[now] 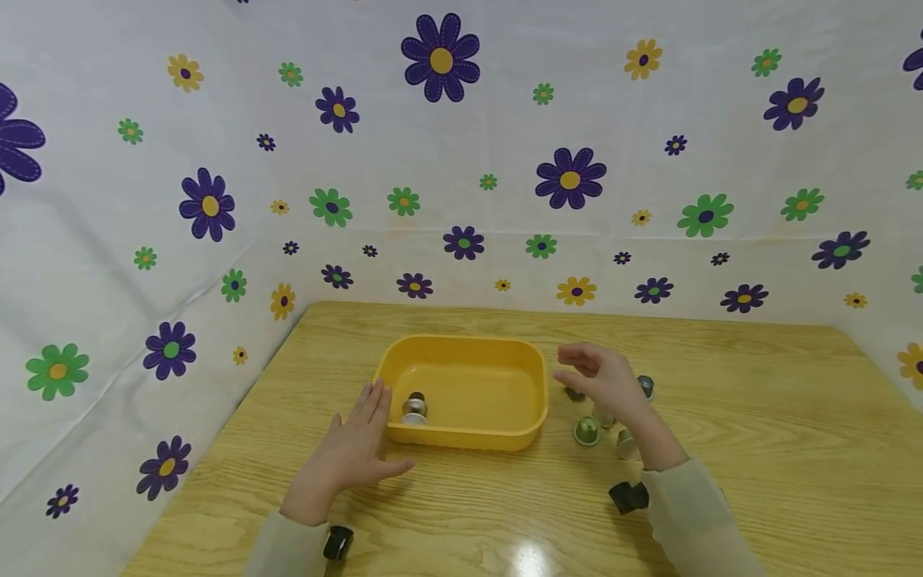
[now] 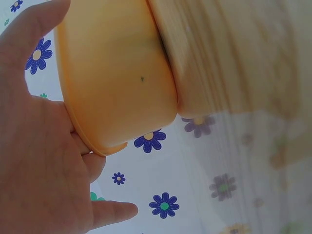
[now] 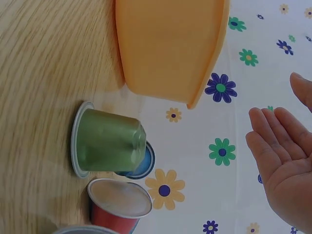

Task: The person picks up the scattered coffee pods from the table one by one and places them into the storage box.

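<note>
A yellow plastic tray stands on the wooden table, with a couple of coffee capsules in its near left corner. My left hand rests against the tray's left rim, its fingers straight and its thumb spread out; the left wrist view shows the fingers along that rim. To the right of the tray, my right hand hovers above a group of capsules, fingers loosely bent and holding nothing. Under it stand a green capsule, a blue one and a red-sided one on its side, partly hidden in the head view.
The wooden table meets a white flower-print cloth behind and at the sides. A dark capsule stands beyond my right wrist, and a pale one lies near the forearm. Black wrist cameras sit beneath both sleeves.
</note>
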{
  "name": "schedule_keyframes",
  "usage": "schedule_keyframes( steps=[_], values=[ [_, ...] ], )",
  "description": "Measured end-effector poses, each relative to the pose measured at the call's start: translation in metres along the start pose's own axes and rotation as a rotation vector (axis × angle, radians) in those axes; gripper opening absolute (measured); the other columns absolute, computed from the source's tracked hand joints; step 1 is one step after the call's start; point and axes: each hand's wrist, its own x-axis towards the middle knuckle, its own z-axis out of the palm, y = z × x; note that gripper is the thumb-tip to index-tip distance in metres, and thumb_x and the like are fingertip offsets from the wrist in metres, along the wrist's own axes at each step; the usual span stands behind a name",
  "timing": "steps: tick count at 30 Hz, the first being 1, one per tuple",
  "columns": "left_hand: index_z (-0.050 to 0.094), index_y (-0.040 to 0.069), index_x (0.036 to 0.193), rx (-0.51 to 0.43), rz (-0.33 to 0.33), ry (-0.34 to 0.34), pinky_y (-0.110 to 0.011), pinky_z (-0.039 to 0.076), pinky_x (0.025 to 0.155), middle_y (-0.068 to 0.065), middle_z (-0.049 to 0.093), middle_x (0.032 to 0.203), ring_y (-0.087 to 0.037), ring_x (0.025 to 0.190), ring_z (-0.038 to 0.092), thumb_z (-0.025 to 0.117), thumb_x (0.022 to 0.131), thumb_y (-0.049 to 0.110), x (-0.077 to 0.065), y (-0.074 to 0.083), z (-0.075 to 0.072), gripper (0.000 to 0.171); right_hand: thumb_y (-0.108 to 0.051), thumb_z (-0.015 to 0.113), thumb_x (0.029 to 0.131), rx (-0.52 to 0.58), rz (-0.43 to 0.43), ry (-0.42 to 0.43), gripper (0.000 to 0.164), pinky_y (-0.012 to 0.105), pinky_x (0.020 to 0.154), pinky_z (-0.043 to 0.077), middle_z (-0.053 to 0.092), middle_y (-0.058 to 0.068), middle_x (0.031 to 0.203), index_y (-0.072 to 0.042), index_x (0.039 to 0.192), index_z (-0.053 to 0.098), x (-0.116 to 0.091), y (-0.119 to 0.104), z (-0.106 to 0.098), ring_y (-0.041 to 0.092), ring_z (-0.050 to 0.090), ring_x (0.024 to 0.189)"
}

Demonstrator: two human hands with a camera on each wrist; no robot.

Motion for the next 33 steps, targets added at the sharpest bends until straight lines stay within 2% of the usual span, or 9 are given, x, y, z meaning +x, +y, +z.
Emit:
schedule_keyframes(
  steps=[11, 19, 24, 33],
  values=[
    [0.012, -0.004, 0.140, -0.008, -0.003, -0.012, -0.067, 0.018, 0.089, -0.020, 0.006, 0.145, -0.031, 0.132, 0.002, 0.060, 0.073, 0.057, 0.000, 0.000, -0.001, 0.103, -0.027, 0.065, 0.081, 0.015, 0.022, 0.009, 0.048, 0.035, 0.085, 0.043, 0.057, 0.016, 0.112, 0.002, 0.118, 0.054, -0.004, 0.009, -0.008, 0.028, 0.054, 0.103],
    [0.012, -0.005, 0.140, -0.015, 0.001, -0.011, -0.067, 0.017, 0.089, -0.021, 0.006, 0.145, -0.032, 0.132, 0.003, 0.061, 0.073, 0.057, 0.000, 0.000, -0.001, 0.103, -0.024, 0.065, 0.081, 0.012, 0.027, 0.021, 0.046, 0.032, 0.084, 0.044, 0.056, 0.019, 0.112, 0.002, 0.117, 0.054, -0.007, 0.014, -0.016, 0.028, 0.055, 0.102],
    [0.012, -0.005, 0.140, -0.011, 0.003, -0.007, -0.067, 0.018, 0.089, -0.021, 0.006, 0.145, -0.032, 0.132, 0.003, 0.061, 0.073, 0.057, 0.000, 0.000, 0.001, 0.103, -0.021, 0.065, 0.081, 0.015, 0.015, 0.026, 0.045, 0.034, 0.084, 0.044, 0.056, 0.023, 0.111, 0.005, 0.116, 0.053, -0.010, 0.016, -0.021, 0.032, 0.055, 0.101],
    [0.012, -0.005, 0.139, -0.013, 0.010, 0.000, -0.067, 0.018, 0.088, -0.021, 0.007, 0.144, -0.033, 0.132, 0.003, 0.061, 0.073, 0.056, 0.000, -0.001, 0.000, 0.103, -0.022, 0.064, 0.082, -0.031, 0.033, 0.033, 0.046, 0.039, 0.087, 0.042, 0.056, 0.022, 0.111, 0.006, 0.117, 0.052, -0.017, 0.022, -0.031, 0.034, 0.052, 0.104]
  ],
)
